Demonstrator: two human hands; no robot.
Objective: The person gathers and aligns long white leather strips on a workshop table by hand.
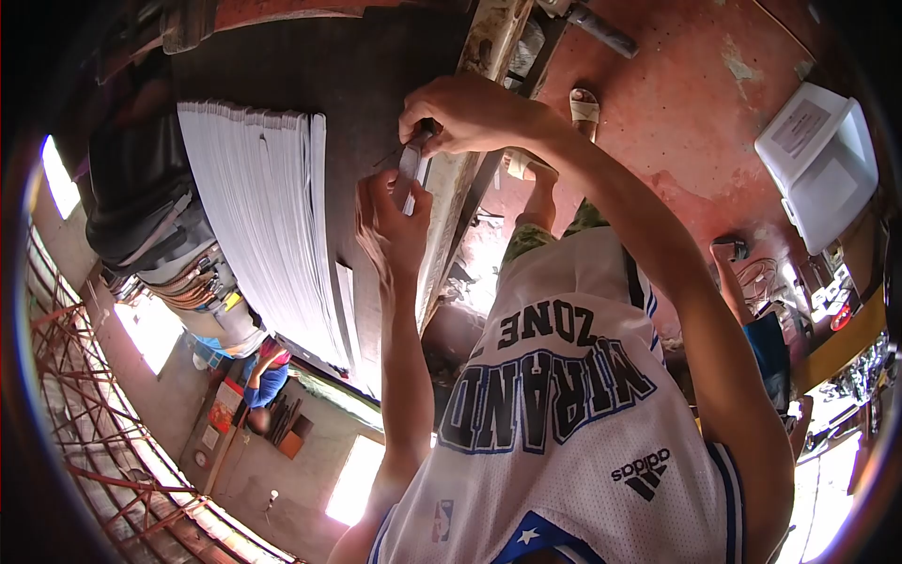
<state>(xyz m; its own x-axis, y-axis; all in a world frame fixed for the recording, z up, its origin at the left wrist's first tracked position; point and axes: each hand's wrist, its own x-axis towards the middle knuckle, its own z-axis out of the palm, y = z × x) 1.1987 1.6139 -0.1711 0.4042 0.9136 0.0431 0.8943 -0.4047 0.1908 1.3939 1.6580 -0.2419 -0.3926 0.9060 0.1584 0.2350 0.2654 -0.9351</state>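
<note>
My left hand grips the lower end of a small, pale, narrow bundle between thumb and fingers. Bent over its upper end is my right hand, fingers pinched together against it. A thin dark strand shows by the fingertips; what it is cannot be made out. Both hands are above the edge of a dark table. Left of them, a long row of white sheets lies fanned on the table.
Black covered bulk stands beyond the sheets. A worn beam runs along the table's near edge. On the red floor is a white lidded box. Another person is at lower left; someone's leg shows at right.
</note>
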